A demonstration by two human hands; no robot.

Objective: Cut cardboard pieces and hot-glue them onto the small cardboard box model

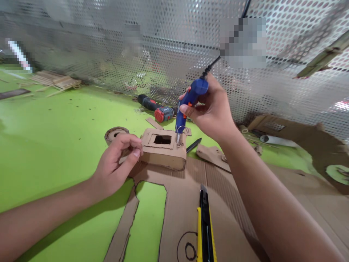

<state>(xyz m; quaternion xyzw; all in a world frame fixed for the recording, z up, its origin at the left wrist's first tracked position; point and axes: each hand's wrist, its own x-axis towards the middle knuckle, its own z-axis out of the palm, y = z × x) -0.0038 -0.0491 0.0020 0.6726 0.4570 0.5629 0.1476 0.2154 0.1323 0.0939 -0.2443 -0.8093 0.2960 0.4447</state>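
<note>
My right hand [208, 109] grips a blue hot glue gun [188, 100] with orange buttons, its metal nozzle pointing down. The nozzle tip meets the top of a small cardboard box [163, 160], right of a framed rectangular opening. At the box's left edge is my left hand [120, 160], thumb and fingers curled together; whether they pinch the edge or a small piece is hidden. Behind that hand lies a round cardboard piece [117, 133]. A yellow and black utility knife [205, 225] rests on a cardboard sheet [180, 203] in front, blade out.
A red and black cordless drill [158, 109] lies behind the box. Cut cardboard pieces [212, 154] and a white tube [279, 141] are at right. Wooden sticks [56, 79] sit far left on the green table [68, 145]. A perforated metal screen [169, 47] stands behind.
</note>
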